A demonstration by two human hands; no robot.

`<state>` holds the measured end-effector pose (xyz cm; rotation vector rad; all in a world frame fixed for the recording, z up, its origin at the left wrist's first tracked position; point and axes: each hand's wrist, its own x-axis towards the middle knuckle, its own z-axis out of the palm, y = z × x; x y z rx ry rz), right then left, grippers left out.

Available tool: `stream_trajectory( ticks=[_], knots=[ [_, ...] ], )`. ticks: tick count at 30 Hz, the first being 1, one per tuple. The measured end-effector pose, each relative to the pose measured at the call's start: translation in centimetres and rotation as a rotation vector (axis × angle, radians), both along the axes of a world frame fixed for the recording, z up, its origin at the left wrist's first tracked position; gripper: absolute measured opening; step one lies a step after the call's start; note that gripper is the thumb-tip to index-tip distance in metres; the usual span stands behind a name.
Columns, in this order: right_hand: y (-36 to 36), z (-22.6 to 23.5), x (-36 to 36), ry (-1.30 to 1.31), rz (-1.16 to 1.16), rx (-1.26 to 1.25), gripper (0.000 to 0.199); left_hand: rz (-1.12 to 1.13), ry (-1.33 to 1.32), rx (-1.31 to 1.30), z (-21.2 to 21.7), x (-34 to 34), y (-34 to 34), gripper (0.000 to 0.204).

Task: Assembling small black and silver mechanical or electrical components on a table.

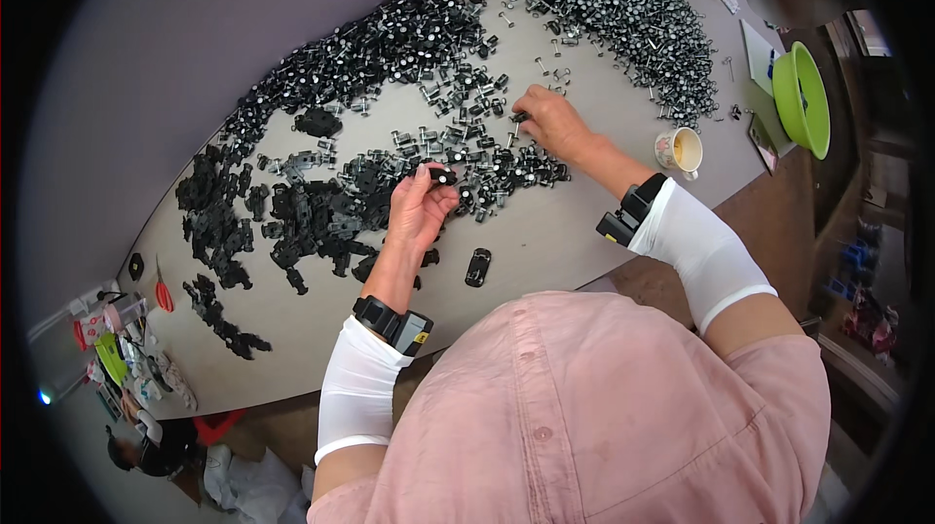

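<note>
My left hand (pixel 421 210) is closed on a small black toy car chassis (pixel 444 176), which shows a pale round spot. My right hand (pixel 553 125) pinches a wheel axle (pixel 516 122), a thin silver rod with small dark wheels. Beneath and between both hands spreads a loose heap of wheel axles (pixel 487 173). Left of my left hand lies a pile of black chassis pieces (pixel 331 207). A single black chassis (pixel 477 268) rests apart, near the table's front edge.
Large piles of dark wheel pieces (pixel 390 37) and silvery axles (pixel 623 18) line the table's far side. A cup (pixel 679 151) stands at the right, close to a green basin (pixel 802 100). Red-handled scissors (pixel 164 294) lie far left. Another person (pixel 146 446) is at lower left.
</note>
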<state>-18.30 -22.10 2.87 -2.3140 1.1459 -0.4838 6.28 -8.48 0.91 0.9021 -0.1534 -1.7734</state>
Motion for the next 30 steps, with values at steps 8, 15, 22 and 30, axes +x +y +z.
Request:
stream_trajectory(
  ticks=[8,15,22,30],
  knots=[
    [0.8,0.6,2.5,-0.218,-0.019,0.13,0.012,-0.032,0.014,-0.015,1.1,-0.6,-0.1,0.035],
    [1.1,2.8,5.5,-0.539,-0.112,0.98,0.017,-0.104,0.087,-0.017,1.3,-0.2,-0.7,0.04],
    [2.1,2.6,6.2,-0.698,-0.284,1.31,0.018,-0.085,0.036,-0.033,1.5,-0.6,-1.0,0.036],
    [2.9,2.7,7.2,-0.469,-0.277,1.114,0.015,-0.031,-0.003,-0.029,1.3,-1.5,-1.1,0.028]
  ],
)
